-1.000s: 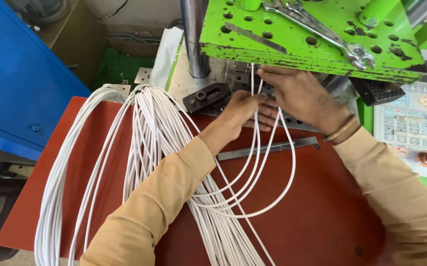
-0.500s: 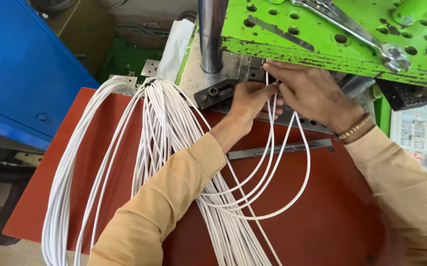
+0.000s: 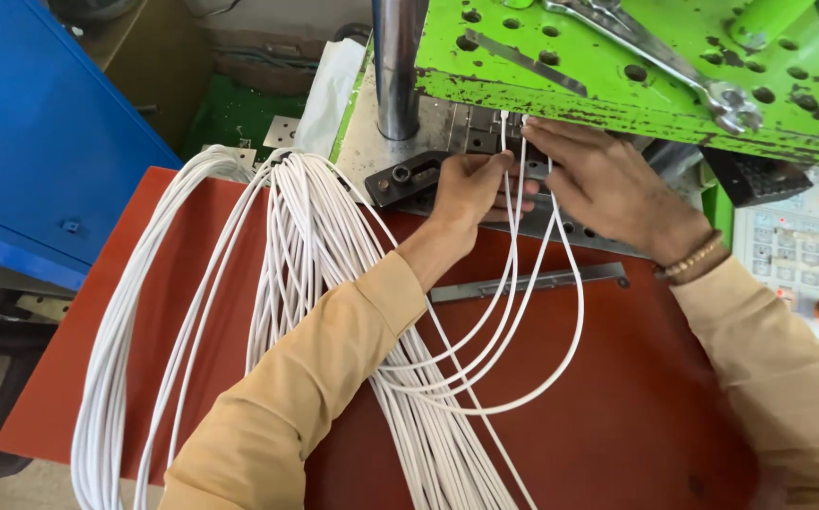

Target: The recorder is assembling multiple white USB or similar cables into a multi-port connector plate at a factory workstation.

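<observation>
Cable ends held at the green press

Left hand [image 3: 471,189] and right hand [image 3: 608,184], fingers pinched on white cables [image 3: 523,312], apparently seating their ends; a large bundle [image 3: 306,255] lies on the red table [image 3: 665,416].

surface: your red-brown work table [image 3: 674,397], flat, runs up to the machine base
cables: big bundle of white cables [image 3: 306,255] lying on it, looping off the near left edge
loops: a few white cable loops [image 3: 523,378] resting mid-table
bar: thin grey metal strip [image 3: 532,281] flat on it, just below the machine base
</observation>
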